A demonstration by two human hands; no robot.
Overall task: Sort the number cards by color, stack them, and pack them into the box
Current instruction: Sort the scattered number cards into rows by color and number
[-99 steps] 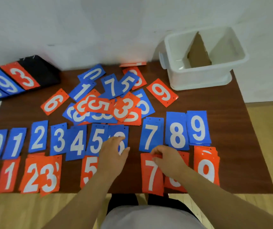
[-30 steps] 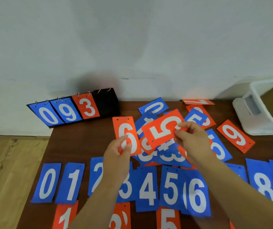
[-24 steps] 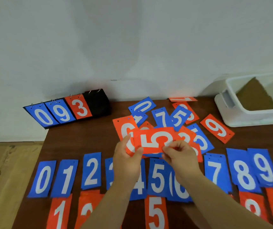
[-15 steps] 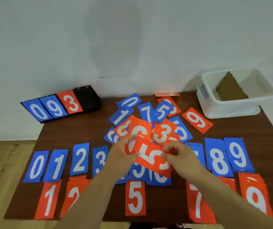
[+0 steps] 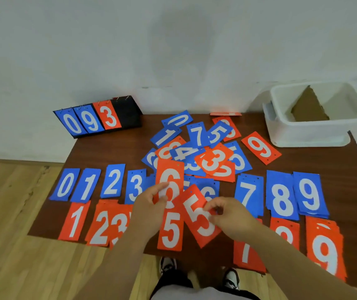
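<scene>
An orange 6 card (image 5: 169,180) is pinched by the left hand (image 5: 149,210). A tilted orange 5 card (image 5: 199,215) is pinched by the right hand (image 5: 230,216) above the counter (image 5: 335,161).

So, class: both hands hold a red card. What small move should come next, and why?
Probably lower the tilted red 5 pinched by the right hand onto the red 5 lying flat in the near row: same colour and number, and it hangs just beside it. The left hand holds a red 6.
</scene>
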